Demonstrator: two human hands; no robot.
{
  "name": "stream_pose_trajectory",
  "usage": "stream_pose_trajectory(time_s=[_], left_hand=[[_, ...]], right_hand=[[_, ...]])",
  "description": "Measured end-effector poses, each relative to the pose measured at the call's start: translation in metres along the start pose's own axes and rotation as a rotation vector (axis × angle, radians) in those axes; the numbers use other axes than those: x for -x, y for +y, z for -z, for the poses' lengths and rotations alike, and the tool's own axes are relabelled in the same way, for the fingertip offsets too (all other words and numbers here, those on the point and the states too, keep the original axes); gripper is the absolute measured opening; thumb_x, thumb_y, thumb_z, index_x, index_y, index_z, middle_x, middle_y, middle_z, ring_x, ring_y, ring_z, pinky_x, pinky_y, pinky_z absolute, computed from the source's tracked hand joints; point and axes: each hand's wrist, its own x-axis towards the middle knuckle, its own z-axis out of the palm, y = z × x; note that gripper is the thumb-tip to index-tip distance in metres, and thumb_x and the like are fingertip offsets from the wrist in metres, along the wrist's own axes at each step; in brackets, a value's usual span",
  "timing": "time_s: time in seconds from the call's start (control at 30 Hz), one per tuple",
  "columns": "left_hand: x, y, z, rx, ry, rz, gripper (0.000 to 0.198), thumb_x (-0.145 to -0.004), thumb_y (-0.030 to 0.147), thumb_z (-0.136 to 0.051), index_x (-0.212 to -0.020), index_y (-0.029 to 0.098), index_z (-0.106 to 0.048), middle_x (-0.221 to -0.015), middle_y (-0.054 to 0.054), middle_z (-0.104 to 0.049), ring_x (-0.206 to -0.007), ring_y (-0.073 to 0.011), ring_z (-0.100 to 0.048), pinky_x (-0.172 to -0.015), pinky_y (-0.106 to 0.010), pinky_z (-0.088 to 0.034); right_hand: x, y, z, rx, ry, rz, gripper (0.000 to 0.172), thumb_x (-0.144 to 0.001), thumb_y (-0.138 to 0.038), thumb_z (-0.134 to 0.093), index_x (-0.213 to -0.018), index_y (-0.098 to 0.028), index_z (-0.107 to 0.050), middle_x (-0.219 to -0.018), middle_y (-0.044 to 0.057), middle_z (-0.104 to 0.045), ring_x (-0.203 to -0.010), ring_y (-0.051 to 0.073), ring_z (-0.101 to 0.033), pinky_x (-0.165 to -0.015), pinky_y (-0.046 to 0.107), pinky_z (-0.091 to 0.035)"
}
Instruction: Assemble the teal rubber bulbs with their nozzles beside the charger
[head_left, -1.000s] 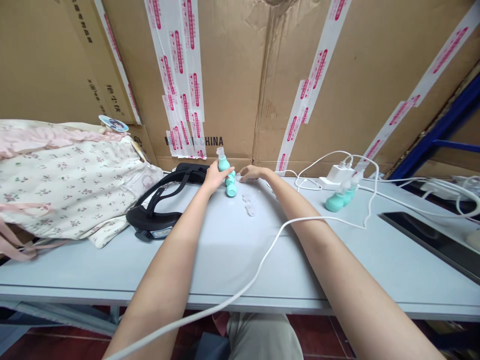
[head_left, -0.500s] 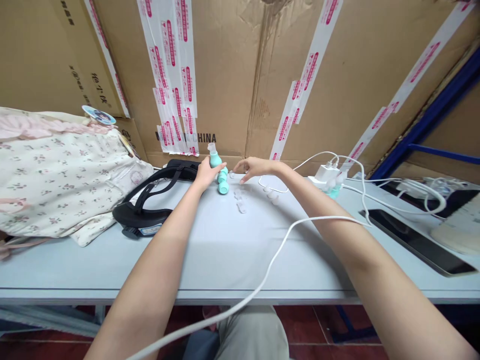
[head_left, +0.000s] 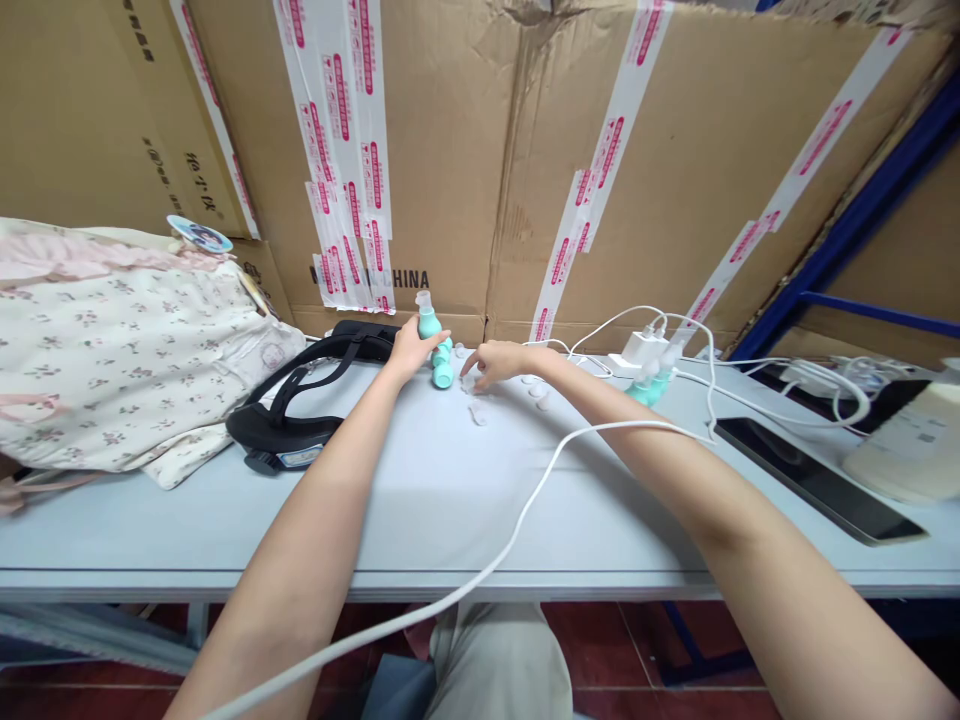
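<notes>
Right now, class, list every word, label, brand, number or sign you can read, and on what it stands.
"CHINA", after "M" and partly covered letters: large brown cardboard sheet.
Chinese characters, left brown cardboard panel: too blurred.
Red print, white tape strips: too small.
Pale label, black strapped headband: too small.
Printed label, cream container at right: too small.

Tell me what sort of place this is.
Probably a work table in a storeroom or workshop: a grey tabletop stands before a wall of taped cardboard, with a blue metal frame at the right.
</notes>
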Motion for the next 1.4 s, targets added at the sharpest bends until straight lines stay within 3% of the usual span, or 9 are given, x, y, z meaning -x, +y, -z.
stream_pose_trajectory(time_s=[0.23,0.4,0.6,0.73,1.0,1.23,1.4], left_hand=[[0.002,0.004,0.001,-0.01,-0.02,0.025,0.029,-0.064,0.035,-0.073,-0.078,0.018,-0.054,-0.072,-0.001,-0.061,-0.072,-0.0195,-0.063,-0.081,-0.035,-0.049],[0.002,0.005,0.001,-0.027,-0.029,0.015,0.026,-0.066,0.034,-0.072,-0.078,0.018,-0.055,-0.072,-0.002,-0.062,-0.072,-0.0196,-0.063,-0.081,-0.035,-0.049],[0.002,0.004,0.001,-0.06,-0.028,0.018,0.025,-0.068,0.032,-0.07,-0.081,0.017,-0.056,-0.074,-0.003,-0.062,-0.073,-0.0205,-0.064,-0.081,-0.036,-0.05],[0.001,0.004,0.001,-0.051,-0.046,0.023,0.025,-0.069,0.032,-0.07,-0.082,0.016,-0.056,-0.074,-0.003,-0.063,-0.071,-0.0199,-0.065,-0.082,-0.037,-0.05],[0.002,0.004,0.002,-0.07,-0.055,-0.003,0.027,-0.069,0.035,-0.07,-0.081,0.017,-0.053,-0.074,-0.002,-0.063,-0.068,-0.0183,-0.064,-0.081,-0.035,-0.05],[-0.001,0.0,0.001,-0.089,-0.051,0.001,0.028,-0.068,0.034,-0.07,-0.081,0.017,-0.052,-0.073,-0.001,-0.061,-0.07,-0.0191,-0.064,-0.08,-0.035,-0.05],[-0.003,-0.003,0.0,-0.064,-0.062,-0.012,0.028,-0.068,0.034,-0.07,-0.081,0.017,-0.052,-0.073,-0.002,-0.062,-0.068,-0.0183,-0.064,-0.078,-0.035,-0.05]], right_hand=[[-0.019,0.01,-0.009,0.018,0.09,-0.063,0.053,-0.074,-0.045,-0.066,-0.125,-0.031,-0.06,-0.105,0.006,-0.07,-0.098,0.024,-0.064,-0.078,0.028,-0.044],[-0.024,0.017,-0.016,0.02,0.181,-0.043,0.064,-0.073,-0.046,-0.067,-0.133,-0.032,-0.05,-0.102,0.005,-0.07,-0.097,0.024,-0.064,-0.078,0.028,-0.043],[-0.027,0.024,-0.02,0.018,0.276,-0.075,0.064,-0.07,-0.048,-0.069,-0.128,-0.028,-0.053,-0.107,0.005,-0.069,-0.097,0.024,-0.063,-0.076,0.028,-0.042],[-0.027,0.025,-0.02,-0.016,0.253,-0.04,0.048,-0.073,-0.05,-0.066,-0.118,-0.031,-0.062,-0.102,0.002,-0.069,-0.094,0.021,-0.063,-0.076,0.026,-0.041],[-0.031,0.019,-0.02,0.07,0.242,-0.193,0.049,-0.073,-0.052,-0.065,-0.116,-0.028,-0.064,-0.106,0.007,-0.07,-0.101,0.027,-0.062,-0.079,0.031,-0.044],[-0.028,0.012,-0.018,0.125,0.272,-0.236,0.052,-0.072,-0.054,-0.065,-0.117,-0.027,-0.06,-0.111,0.009,-0.068,-0.102,0.028,-0.063,-0.077,0.032,-0.045],[-0.025,0.01,-0.015,0.116,0.291,-0.288,0.038,-0.074,-0.051,-0.063,-0.099,-0.022,-0.066,-0.1,0.009,-0.07,-0.094,0.025,-0.063,-0.073,0.029,-0.042]])
